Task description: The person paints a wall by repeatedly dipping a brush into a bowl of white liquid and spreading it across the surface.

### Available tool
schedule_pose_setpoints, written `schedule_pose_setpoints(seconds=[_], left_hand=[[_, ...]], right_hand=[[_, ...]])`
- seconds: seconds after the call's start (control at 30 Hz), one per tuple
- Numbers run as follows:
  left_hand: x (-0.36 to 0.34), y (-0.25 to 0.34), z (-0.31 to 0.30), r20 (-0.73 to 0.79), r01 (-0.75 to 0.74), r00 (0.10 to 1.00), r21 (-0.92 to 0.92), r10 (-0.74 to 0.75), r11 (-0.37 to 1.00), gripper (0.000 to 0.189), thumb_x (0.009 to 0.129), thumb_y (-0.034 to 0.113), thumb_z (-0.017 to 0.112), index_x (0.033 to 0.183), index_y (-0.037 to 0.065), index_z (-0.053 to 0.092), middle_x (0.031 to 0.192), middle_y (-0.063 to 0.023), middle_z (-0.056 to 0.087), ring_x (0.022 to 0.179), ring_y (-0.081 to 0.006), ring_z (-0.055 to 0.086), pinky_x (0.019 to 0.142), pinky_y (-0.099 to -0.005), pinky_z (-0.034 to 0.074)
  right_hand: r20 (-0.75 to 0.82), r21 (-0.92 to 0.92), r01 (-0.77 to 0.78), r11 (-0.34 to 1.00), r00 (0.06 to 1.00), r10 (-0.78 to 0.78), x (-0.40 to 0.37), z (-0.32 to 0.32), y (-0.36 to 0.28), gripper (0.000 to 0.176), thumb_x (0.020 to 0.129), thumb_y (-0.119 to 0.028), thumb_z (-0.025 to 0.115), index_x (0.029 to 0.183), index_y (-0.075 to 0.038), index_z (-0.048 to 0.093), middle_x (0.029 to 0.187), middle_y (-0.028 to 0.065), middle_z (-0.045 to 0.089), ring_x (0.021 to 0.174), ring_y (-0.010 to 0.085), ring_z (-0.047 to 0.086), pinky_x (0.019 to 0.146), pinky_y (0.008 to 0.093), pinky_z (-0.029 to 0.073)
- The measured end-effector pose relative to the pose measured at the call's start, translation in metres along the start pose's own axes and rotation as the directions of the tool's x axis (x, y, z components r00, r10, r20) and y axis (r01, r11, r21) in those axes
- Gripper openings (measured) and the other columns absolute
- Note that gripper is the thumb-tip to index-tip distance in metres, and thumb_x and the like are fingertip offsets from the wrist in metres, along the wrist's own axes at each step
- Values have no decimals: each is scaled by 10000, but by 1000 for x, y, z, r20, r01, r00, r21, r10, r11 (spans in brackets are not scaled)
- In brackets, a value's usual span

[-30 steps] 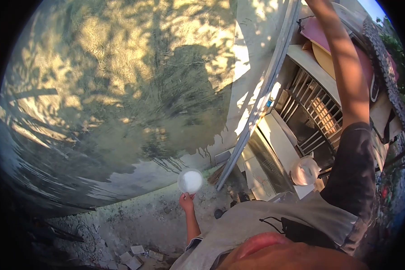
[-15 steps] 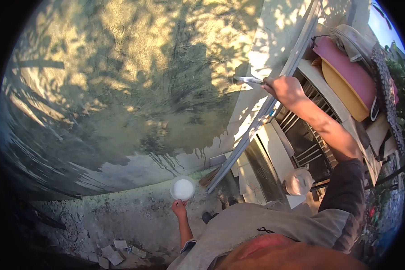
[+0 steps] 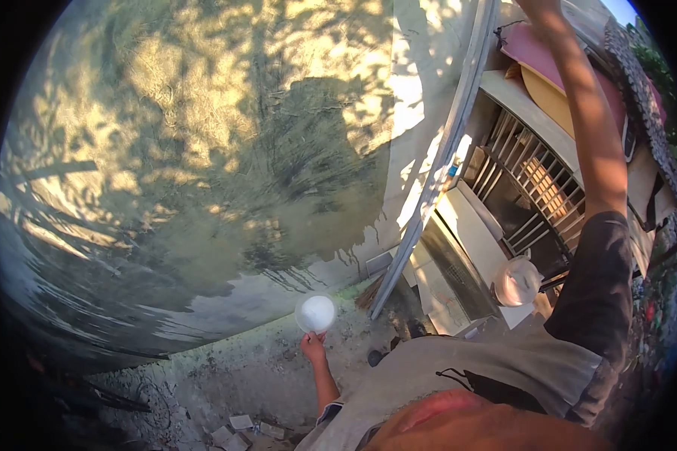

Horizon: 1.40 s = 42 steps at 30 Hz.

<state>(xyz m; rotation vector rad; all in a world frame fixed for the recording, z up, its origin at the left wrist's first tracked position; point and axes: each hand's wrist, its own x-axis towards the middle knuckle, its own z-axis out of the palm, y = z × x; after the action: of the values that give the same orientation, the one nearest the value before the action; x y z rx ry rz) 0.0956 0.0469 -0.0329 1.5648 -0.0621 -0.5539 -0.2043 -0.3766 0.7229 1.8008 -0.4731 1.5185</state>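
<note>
My left hand is closed on the near rim of a round, pale tub with white contents, held out low in front of the wall. The wall's lower part is dark and wet-looking, with drips running down its bottom edge. My right arm stretches up past the pink and yellow things on the right. Only the base of my right hand shows at the top edge; its fingers and anything in them are cut off.
A long grey metal post slants along the wall's right side. Right of it stand a slatted metal rack, a clear round container and a pink padded item. Broken tile pieces lie on the ground.
My right hand, which held a paintbrush against the wall near the post, has risen to the top edge, and the brush is out of view. The view has shifted slightly; my left hand keeps the tub.
</note>
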Motion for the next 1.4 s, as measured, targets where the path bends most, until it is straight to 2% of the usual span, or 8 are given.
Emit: schedule_pose_setpoints(seconds=[0.37, 0.47, 0.67, 0.7, 0.8, 0.93, 1.23, 1.4], left_hand=[[-28, -14, 14, 24, 23, 999, 39, -24, 999, 182, 898, 90, 452, 763, -8, 525, 751, -90, 625, 698, -220, 680, 631, -279, 550], [-32, -21, 11, -12, 45, 999, -2, -45, 999, 183, 900, 94, 452, 781, -18, 535, 757, -92, 629, 697, -212, 677, 625, -278, 546], [-14, -2, 10, -20, 47, 999, 6, -47, 999, 187, 905, 98, 453, 862, -38, 573, 821, -102, 652, 717, -210, 679, 632, -272, 537], [-11, 5, 12, -9, 43, 999, -5, -43, 999, 190, 910, 101, 452, 873, -36, 578, 836, -104, 656, 733, -213, 682, 643, -271, 537], [-7, 25, 23, 14, 24, 1000, -3, -24, 1000, 202, 921, 109, 446, 890, -34, 586, 858, -105, 661, 759, -216, 685, 664, -268, 538], [-6, 27, 35, 15, 10, 1000, -10, -10, 1000, 224, 939, 123, 433, 896, -31, 589, 865, -104, 660, 769, -217, 686, 683, -269, 539], [-17, 12, 65, 56, 53, 997, 17, -54, 998, 224, 935, 124, 435, 830, -23, 567, 809, -96, 640, 770, -223, 684, 691, -286, 548], [-29, 5, 65, 44, 37, 998, 25, -38, 999, 216, 930, 117, 449, 779, -6, 543, 759, -73, 616, 761, -216, 679, 681, -288, 549]], right_hand=[[502, 127, -200, 972, 858, 111, -293, 34, -45, 380, 874, -138, 628, 1250, -123, 575, 801, 143, 646, 636, 308, 623, 592, 409, 510], [945, -150, -371, 916, 217, 243, -422, 6, -118, 479, 905, -92, 468, 1364, -228, 456, 960, 172, 620, 817, 330, 635, 722, 428, 516], [965, 1, -608, 794, 210, 160, -474, 13, -129, 357, 936, -209, 445, 1289, -212, 500, 990, 136, 643, 866, 313, 641, 715, 412, 506], [971, -221, -618, 754, -66, 230, -410, 13, -121, 317, 946, -216, 456, 1251, -199, 541, 986, 140, 644, 870, 304, 639, 764, 412, 498], [603, 214, -356, 910, 781, 164, -359, 47, -38, 289, 906, -175, 565, 1193, -173, 598, 994, 135, 647, 882, 314, 644, 711, 384, 530], [254, 143, -205, 968, 953, 164, -219, 27, 26, 320, 914, -183, 581, 1234, -185, 575, 899, 168, 644, 778, 357, 622, 671, 396, 503], [278, 122, -293, 948, 927, 251, -230, 49, 4, 325, 876, -45, 564, 1189, 38, 574, 980, 229, 659, 912, 340, 656, 763, 355, 509], [901, -33, -721, 692, 279, 332, -420, 36, -105, 510, 917, -139, 448, 1409, -253, 378, 913, 135, 640, 760, 348, 644, 695, 422, 534]])
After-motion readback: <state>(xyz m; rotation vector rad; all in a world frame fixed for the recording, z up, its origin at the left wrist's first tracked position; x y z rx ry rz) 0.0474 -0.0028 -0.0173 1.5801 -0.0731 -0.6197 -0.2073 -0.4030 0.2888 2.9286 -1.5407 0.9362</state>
